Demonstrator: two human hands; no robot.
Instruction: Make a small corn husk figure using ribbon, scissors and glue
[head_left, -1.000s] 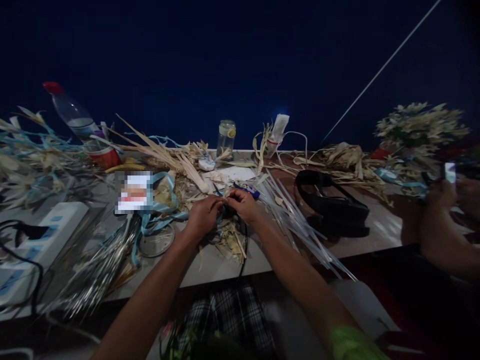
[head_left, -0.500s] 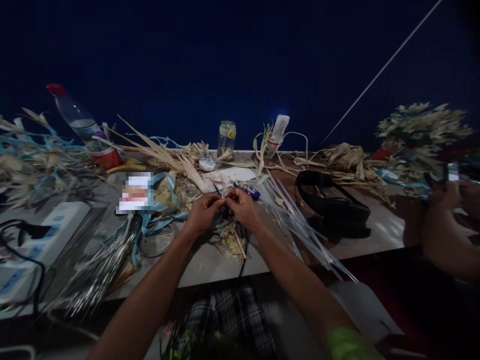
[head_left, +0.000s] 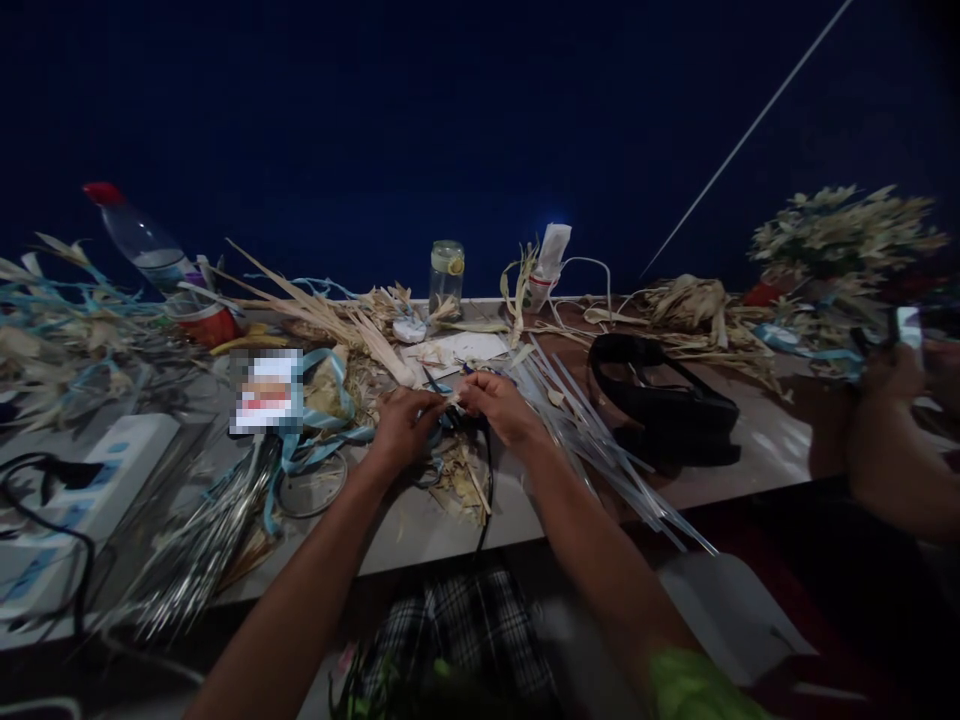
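Note:
My left hand (head_left: 405, 428) is closed, its fingertips pinching a small pale piece (head_left: 453, 398) that looks like dried corn husk. Just to the right, my right hand (head_left: 504, 405) is also closed, thumb and fingers at the other end of that piece. Both hands hover over the near middle of the table. Beneath them lies a scatter of husk scraps (head_left: 459, 485) beside a black cable. A sheaf of long pale husk strips (head_left: 379, 345) rests just beyond my left hand. Clear plastic sticks (head_left: 600, 450) lie to the right of my right hand.
Left are a power strip (head_left: 97, 500), a bundle of metal wires (head_left: 217, 540), blue ribbon (head_left: 330, 440) and a tilted bottle (head_left: 146, 235). A lidded jar (head_left: 447, 280) stands behind. Right are a black strapped object (head_left: 667, 405) and another person's hand (head_left: 892, 385) holding a phone.
My right hand has shifted slightly right and turned, now covering most of the blue device with a red light. The hands are slightly farther apart.

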